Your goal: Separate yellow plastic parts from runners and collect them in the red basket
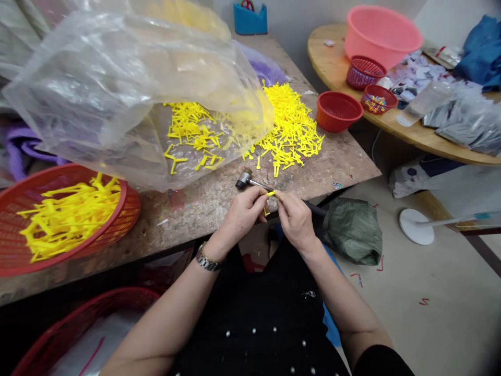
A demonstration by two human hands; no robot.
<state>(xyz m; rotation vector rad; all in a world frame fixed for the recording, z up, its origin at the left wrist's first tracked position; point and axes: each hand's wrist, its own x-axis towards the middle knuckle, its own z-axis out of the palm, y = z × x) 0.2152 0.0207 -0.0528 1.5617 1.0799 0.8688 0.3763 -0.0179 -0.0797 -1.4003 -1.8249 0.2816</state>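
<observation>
Head view, findings by size. Your worktable (219, 193) fills the left and centre of the frame, its top worn and stained. A clear plastic bag (129, 89) slumps over its upper-left part, with yellow parts visible through the film. A round wooden table (332, 57) occupies the upper right, apart from yours. At the left edge a large red basket (129, 214) rests on the worktable, holding a heap of yellow sprues (66, 214). A loose pile of yellow parts (291, 128) spreads over the worktable right of the bag's mouth, upper centre. A pink basin (381, 34) stands on the round table. A crumpled green bag (354, 230) lies on the floor, right of centre, beside your right forearm. A small red basket (338, 110) sits at the worktable's right corner, just beside the pile.

Your left hand (242, 214) and right hand (295, 219) meet at the centre, just off the near table edge. Both are closed in a pinch on one yellow piece (270, 194), held between the fingertips of the two hands. A small hammer (245, 180) lies on the table just above your hands, head to the left; its handle runs behind your right hand. You wear a wristwatch (205, 258) on the left wrist.
</observation>
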